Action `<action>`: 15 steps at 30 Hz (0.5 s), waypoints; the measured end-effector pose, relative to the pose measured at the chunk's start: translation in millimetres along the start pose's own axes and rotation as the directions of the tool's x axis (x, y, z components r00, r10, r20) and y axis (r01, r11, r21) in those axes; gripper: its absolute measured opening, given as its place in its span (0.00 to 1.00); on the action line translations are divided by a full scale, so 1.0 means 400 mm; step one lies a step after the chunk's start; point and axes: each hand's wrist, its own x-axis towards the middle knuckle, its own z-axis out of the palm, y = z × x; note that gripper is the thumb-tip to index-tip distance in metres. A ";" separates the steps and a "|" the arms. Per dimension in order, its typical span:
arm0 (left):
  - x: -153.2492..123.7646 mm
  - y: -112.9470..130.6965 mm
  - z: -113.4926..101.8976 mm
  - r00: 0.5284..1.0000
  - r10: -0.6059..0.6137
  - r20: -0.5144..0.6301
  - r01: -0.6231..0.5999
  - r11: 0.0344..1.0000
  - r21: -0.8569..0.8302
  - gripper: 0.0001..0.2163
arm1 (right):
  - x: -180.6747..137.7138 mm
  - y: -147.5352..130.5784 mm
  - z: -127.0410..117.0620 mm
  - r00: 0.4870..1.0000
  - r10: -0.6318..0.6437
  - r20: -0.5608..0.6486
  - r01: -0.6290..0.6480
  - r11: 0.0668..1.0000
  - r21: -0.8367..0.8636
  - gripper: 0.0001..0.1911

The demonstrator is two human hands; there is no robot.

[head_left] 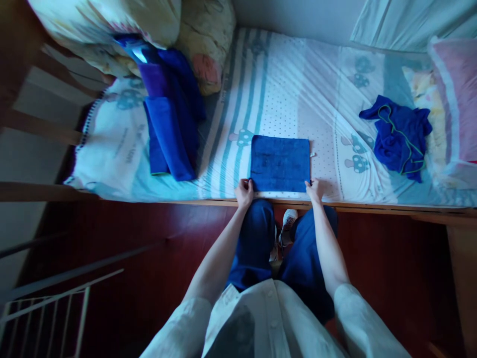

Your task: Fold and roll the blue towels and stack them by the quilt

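Observation:
A blue towel [280, 164] lies flat as a rectangle near the front edge of the bed, with a small white tag at its right side. My left hand [245, 193] pinches its near left corner. At the near right corner, my right hand [315, 190] is closed on the towel's edge in the same way. The fingertips of both hands are partly hidden. Patterned sheet [283, 94] with stripes, dots and mushrooms lies beneath the towel.
A crumpled blue cloth [400, 134] with green edging lies right, near a pink pillow [460, 94]. Folded blue cloths [171, 129] rest left, beside bulky yellow bedding [208, 44]. A wooden bed rail [372, 209] runs along the front. A white metal rack [48, 318] stands lower left.

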 end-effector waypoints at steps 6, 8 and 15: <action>0.004 -0.008 0.005 1.000 0.011 -0.009 -0.011 0.999 0.052 0.10 | 0.003 -0.008 0.016 1.000 -0.009 -0.030 0.009 1.000 0.002 0.11; 0.005 -0.010 0.006 1.000 0.013 -0.008 -0.013 0.998 0.058 0.09 | 0.003 -0.012 0.018 1.000 0.015 -0.014 -0.015 1.000 -0.023 0.12; 0.005 -0.004 0.002 1.000 -0.001 0.012 0.001 0.999 0.042 0.09 | 0.002 -0.025 0.008 1.000 -0.030 -0.003 0.030 0.999 -0.028 0.12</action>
